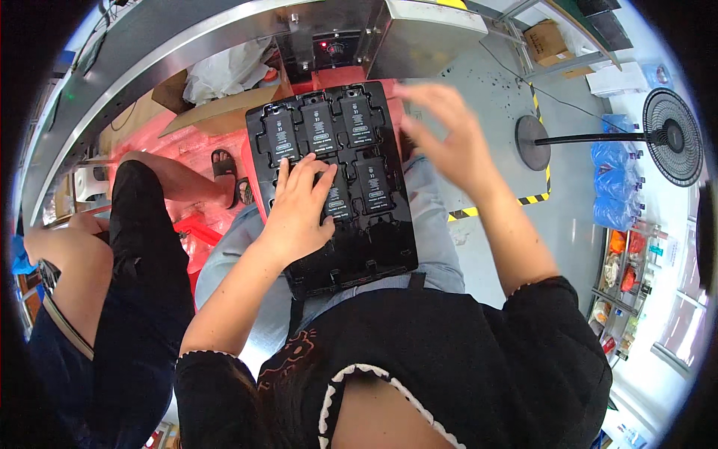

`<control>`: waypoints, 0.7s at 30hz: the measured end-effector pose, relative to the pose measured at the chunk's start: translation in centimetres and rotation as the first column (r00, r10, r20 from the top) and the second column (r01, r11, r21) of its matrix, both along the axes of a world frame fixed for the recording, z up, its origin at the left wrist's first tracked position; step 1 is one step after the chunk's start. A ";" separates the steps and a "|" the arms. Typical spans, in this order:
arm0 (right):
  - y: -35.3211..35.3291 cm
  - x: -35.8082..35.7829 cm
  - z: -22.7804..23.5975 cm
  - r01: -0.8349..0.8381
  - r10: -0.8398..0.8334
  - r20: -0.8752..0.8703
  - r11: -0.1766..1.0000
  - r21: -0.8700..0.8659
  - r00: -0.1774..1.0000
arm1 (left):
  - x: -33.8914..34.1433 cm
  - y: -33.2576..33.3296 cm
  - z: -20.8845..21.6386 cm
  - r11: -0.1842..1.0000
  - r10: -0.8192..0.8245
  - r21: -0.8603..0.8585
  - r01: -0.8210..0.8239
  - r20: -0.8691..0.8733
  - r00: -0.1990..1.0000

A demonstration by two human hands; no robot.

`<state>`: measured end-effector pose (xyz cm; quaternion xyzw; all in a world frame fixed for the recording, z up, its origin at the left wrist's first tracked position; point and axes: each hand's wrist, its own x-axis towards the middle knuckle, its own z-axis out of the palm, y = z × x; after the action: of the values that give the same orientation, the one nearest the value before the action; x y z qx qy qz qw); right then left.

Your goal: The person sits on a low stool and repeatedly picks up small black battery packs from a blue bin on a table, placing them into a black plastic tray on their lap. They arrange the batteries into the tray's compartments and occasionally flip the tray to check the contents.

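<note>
A black moulded plastic tray [396, 243] lies tilted across my lap, its far end against the bench side. Flat black phone batteries with white print sit in its pockets: one at the far right [357, 120], one at far middle [317, 124], one at far left [280, 135], and another in the nearer row [374, 184]. My left hand [298, 213] rests over the nearer row with fingers spread, touching a battery [338, 196] it partly covers. Off the tray's far right corner, my right hand [446, 131] is raised, blurred, its thumb and fingers apart with nothing visible between them.
An open cardboard box [224, 112] with clear plastic bags stands beyond the tray, beside pink sheeting. At left a seated person's leg [153, 247] is close by. A metal bench [187, 41] runs across the far side. A black fan [672, 137] stands at right.
</note>
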<state>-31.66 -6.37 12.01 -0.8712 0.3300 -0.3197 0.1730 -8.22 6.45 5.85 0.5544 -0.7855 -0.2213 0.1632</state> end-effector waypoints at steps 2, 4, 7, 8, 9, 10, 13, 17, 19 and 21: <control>-2.7 1.6 2.8 -0.013 0.031 0.136 0.991 -0.131 0.990 | -0.6 0.0 0.0 0.997 0.076 -0.012 -0.076 0.025 0.997; -5.2 3.0 5.4 0.061 -0.050 0.148 0.995 -0.074 0.988 | -1.3 0.2 -0.7 0.991 0.124 -0.059 -0.122 0.039 0.991; -10.6 7.3 7.2 -0.088 0.070 0.439 0.996 0.020 0.896 | -2.0 0.9 -2.2 0.979 0.169 -0.116 -0.169 -0.011 0.986; -11.1 9.1 9.0 -0.013 0.060 0.333 0.990 -0.141 0.941 | -1.7 1.1 -2.2 0.976 0.180 -0.116 -0.182 -0.025 0.983; -12.9 10.3 10.0 -0.037 0.090 0.232 0.975 -0.220 0.969 | -1.5 1.2 -1.9 0.974 0.184 -0.125 -0.188 -0.039 0.982; -15.0 10.6 10.6 -0.014 0.061 0.163 0.961 -0.276 0.985 | -1.8 0.6 -1.9 0.982 0.151 -0.102 -0.157 -0.061 0.987; -23.2 15.3 9.5 0.015 -0.016 -0.002 0.958 -0.288 1.000 | -1.3 0.3 -0.9 0.991 0.120 -0.044 -0.125 -0.095 0.988; -28.6 19.6 8.7 0.117 -0.184 -0.310 0.968 -0.221 0.933 | 2.1 -2.7 5.0 0.964 0.020 -0.259 -0.061 -0.160 0.987; -25.4 19.7 12.6 0.098 0.055 -0.496 0.956 0.277 0.867 | 5.7 -5.0 8.5 0.901 0.055 -0.430 -0.062 -0.028 0.998; -25.0 18.5 14.3 0.143 0.130 -0.663 0.929 0.341 0.737 | 9.0 -9.3 11.1 0.800 0.101 -0.591 -0.103 -0.036 0.994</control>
<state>-13.13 -31.35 26.31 -0.8774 0.4271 0.0856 0.2010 0.78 -2.85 16.93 0.5171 -0.7841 0.0427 0.3406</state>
